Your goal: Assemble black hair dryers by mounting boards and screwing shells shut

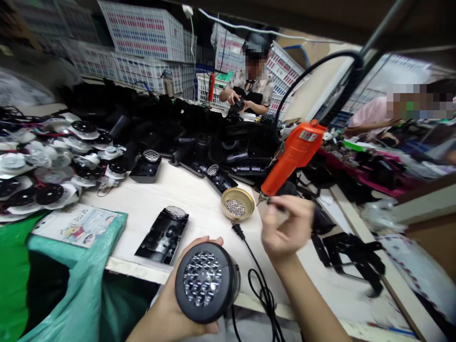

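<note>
My left hand [167, 304] is wrapped round a black appliance housing [228, 304] whose round end, with a honeycomb grille, faces me. Just below the tip of a hanging orange electric screwdriver [294, 154] is my right hand [287, 228], its fingers curled together. A dark bit shows at those fingertips, but blur hides what it is. A brass-coloured bowl [228, 194] of small screws [235, 207] stands left of the screwdriver tip. A black cord with a plug [239, 231] lies between my hands. Left of the housing rests an open black half-shell [162, 237].
Motor and fan assemblies [50, 166] are heaped at the left. Black shells [199, 152] pile up across the back, and black plastic parts [351, 256] lie at the right. A green-teal bag [78, 285] hangs over the front edge. Two people work beyond, near stacked crates [149, 33].
</note>
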`<state>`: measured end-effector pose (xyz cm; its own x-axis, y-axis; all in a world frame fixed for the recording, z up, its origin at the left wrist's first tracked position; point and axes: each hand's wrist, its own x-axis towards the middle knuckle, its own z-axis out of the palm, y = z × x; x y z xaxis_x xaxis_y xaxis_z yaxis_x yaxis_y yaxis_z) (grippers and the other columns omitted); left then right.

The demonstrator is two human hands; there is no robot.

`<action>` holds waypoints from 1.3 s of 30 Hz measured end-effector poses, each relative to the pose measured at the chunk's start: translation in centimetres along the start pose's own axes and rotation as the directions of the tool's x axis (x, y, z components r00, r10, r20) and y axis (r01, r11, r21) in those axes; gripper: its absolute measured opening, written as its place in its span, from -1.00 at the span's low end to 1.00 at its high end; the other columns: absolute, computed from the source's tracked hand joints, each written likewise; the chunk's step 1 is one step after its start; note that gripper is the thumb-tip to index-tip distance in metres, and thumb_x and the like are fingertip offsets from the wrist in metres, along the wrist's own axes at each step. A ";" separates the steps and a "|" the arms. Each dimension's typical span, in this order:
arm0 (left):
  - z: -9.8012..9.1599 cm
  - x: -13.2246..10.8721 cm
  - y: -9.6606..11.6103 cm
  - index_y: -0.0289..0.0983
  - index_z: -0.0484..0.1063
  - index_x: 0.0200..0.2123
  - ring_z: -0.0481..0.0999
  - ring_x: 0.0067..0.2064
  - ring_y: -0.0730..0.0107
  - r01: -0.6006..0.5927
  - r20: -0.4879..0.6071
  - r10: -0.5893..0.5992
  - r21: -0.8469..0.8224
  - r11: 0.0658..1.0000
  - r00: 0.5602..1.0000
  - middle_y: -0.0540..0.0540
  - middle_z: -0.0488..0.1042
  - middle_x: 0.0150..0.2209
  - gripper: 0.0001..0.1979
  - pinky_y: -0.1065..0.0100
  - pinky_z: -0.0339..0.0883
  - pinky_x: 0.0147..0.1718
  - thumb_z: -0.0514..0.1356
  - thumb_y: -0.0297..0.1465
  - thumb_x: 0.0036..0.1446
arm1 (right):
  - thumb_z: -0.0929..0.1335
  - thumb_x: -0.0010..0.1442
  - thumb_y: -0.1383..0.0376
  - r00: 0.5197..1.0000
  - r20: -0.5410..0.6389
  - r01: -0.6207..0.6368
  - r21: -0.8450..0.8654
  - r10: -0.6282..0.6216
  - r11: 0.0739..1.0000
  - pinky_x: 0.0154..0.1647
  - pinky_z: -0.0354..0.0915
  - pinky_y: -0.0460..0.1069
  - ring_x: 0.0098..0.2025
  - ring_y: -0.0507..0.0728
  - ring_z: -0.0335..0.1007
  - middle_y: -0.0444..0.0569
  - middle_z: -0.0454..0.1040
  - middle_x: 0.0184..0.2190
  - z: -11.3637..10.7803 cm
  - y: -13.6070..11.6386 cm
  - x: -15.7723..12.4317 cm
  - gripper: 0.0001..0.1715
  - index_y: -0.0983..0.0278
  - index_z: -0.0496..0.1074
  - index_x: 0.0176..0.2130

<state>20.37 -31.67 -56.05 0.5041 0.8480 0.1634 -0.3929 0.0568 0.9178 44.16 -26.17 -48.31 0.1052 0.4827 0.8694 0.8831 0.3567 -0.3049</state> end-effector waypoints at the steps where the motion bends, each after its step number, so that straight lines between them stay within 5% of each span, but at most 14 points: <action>1: 0.1 -0.1 0.1 0.18 0.17 0.37 0.38 0.32 -0.15 -0.005 -0.014 0.006 0.055 0.998 1.000 -0.19 0.28 0.41 0.13 0.11 0.42 0.18 0.61 -0.39 -0.21 | 0.21 0.41 0.32 0.975 0.217 0.044 -0.022 -0.038 0.999 -0.03 0.36 0.12 -0.11 0.21 0.42 0.03 0.44 -0.21 0.3 0.1 -0.3 -0.84 0.21 0.34 -0.06; 3: 0.5 -0.2 0.3 0.17 0.18 0.37 0.32 0.36 -0.12 -0.031 -0.036 0.037 0.146 0.989 0.999 -0.16 0.31 0.40 0.17 0.14 0.35 0.25 0.63 -0.45 -0.28 | 0.25 0.39 0.36 0.839 0.544 0.044 -0.056 -0.006 0.997 -0.08 0.40 0.07 -0.15 0.19 0.49 0.04 0.53 -0.24 1.0 0.3 -0.2 -0.83 0.25 0.43 -0.15; 5: 0.8 -0.4 0.4 0.16 0.20 0.36 0.30 0.38 -0.07 -0.059 -0.048 0.070 0.199 0.978 0.996 -0.13 0.32 0.39 0.17 0.18 0.28 0.30 0.62 -0.48 -0.29 | 0.31 0.34 0.41 0.701 0.704 0.010 -0.162 0.109 0.987 -0.14 0.43 0.07 -0.17 0.23 0.55 0.11 0.59 -0.25 1.9 0.7 0.6 -0.84 0.32 0.51 -0.22; 10: 2.2 -0.4 1.0 0.14 0.31 0.31 0.34 0.36 0.01 -0.005 -0.125 0.028 0.178 0.984 0.992 -0.07 0.38 0.35 0.13 0.26 0.30 0.28 0.62 -0.53 -0.34 | 0.42 0.31 0.38 0.370 0.852 0.035 -0.410 0.369 0.911 -0.13 0.46 0.11 -0.15 0.26 0.58 0.13 0.63 -0.23 4.1 1.1 3.1 -0.90 0.36 0.57 -0.26; 14: 3.5 -0.3 2.1 0.11 0.46 0.20 0.43 0.30 0.05 0.060 -0.282 -0.045 0.045 0.997 0.958 -0.05 0.48 0.27 -0.01 0.30 0.32 0.25 0.64 -0.44 -0.38 | 0.45 0.35 0.20 0.235 0.876 0.073 -0.447 0.421 0.891 0.05 0.45 0.18 -0.02 0.20 0.54 0.03 0.58 -0.06 5.2 0.8 4.2 -0.77 0.31 0.54 -0.10; 18: 3.9 -0.4 2.6 0.09 0.52 0.12 0.43 0.31 0.02 0.113 -0.352 -0.106 -0.003 0.994 0.930 -0.05 0.50 0.25 -0.03 0.25 0.30 0.28 0.66 -0.41 -0.48 | 0.44 0.37 0.20 0.177 0.878 0.077 -0.462 0.444 0.884 0.06 0.46 0.18 -0.01 0.20 0.53 0.04 0.56 -0.01 5.7 0.6 4.5 -0.76 0.30 0.52 -0.04; 23: 3.3 -0.5 2.2 0.08 0.49 0.13 0.44 0.30 0.00 0.139 -0.352 -0.141 -0.031 0.990 0.925 -0.06 0.47 0.28 0.04 0.29 0.39 0.19 0.67 -0.45 -0.55 | 0.42 0.38 0.29 0.209 0.865 0.042 -0.474 0.456 0.880 0.04 0.45 0.15 -0.05 0.17 0.53 0.01 0.58 -0.10 5.0 0.9 4.3 -0.89 0.31 0.53 -0.16; 27: 2.9 -0.7 2.0 -0.02 0.39 0.20 0.44 0.29 -0.11 0.178 -0.381 -0.180 -0.040 0.983 0.907 -0.17 0.46 0.28 0.10 0.22 0.42 0.17 0.66 -0.41 -0.53 | 0.35 0.37 0.41 0.331 0.858 -0.056 -0.397 0.392 0.916 0.03 0.40 0.15 -0.06 0.24 0.52 0.12 0.57 -0.15 3.6 1.5 3.7 -0.86 0.35 0.50 -0.26; 31: 2.3 -0.3 2.0 -0.21 0.31 0.25 0.47 0.25 -0.17 0.289 -0.478 -0.271 -0.037 0.957 0.836 -0.30 0.52 0.20 0.12 0.17 0.44 0.15 0.64 -0.20 -0.44 | 0.30 0.33 0.49 0.490 0.807 -0.246 -0.235 0.330 0.940 -0.06 0.34 0.08 -0.11 0.25 0.49 0.16 0.54 -0.21 2.0 2.4 3.0 -0.86 0.32 0.41 -0.26; 36: 1.8 2.2 2.1 -0.24 0.28 0.26 0.52 0.20 0.01 0.355 -0.449 -0.316 0.001 0.935 0.836 -0.25 0.55 0.16 -0.09 0.24 0.44 0.12 0.49 -0.01 -0.08 | 0.27 0.40 0.27 0.635 0.716 -0.498 0.090 0.292 0.863 -0.20 0.32 0.02 -0.27 0.15 0.43 -0.03 0.47 -0.31 -0.2 2.6 1.3 -0.90 0.22 0.32 -0.22; 39: 2.2 3.7 2.0 -0.22 0.35 0.23 0.46 0.25 0.04 0.381 -0.501 -0.360 -0.065 0.922 0.787 -0.20 0.54 0.17 -0.22 0.19 0.33 0.23 0.41 0.02 0.03 | 0.23 0.44 0.11 0.663 0.692 -0.595 0.257 0.284 0.761 -0.29 0.33 -0.01 -0.30 0.13 0.40 -0.05 0.44 -0.30 -1.5 1.0 -0.4 -0.76 0.20 0.31 -0.21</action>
<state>23.12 -29.61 -52.87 0.1530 0.9107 -0.3836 -0.2203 0.4098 0.8851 45.65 -27.17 -48.39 0.0042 0.9753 0.2210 0.4921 0.1903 -0.8495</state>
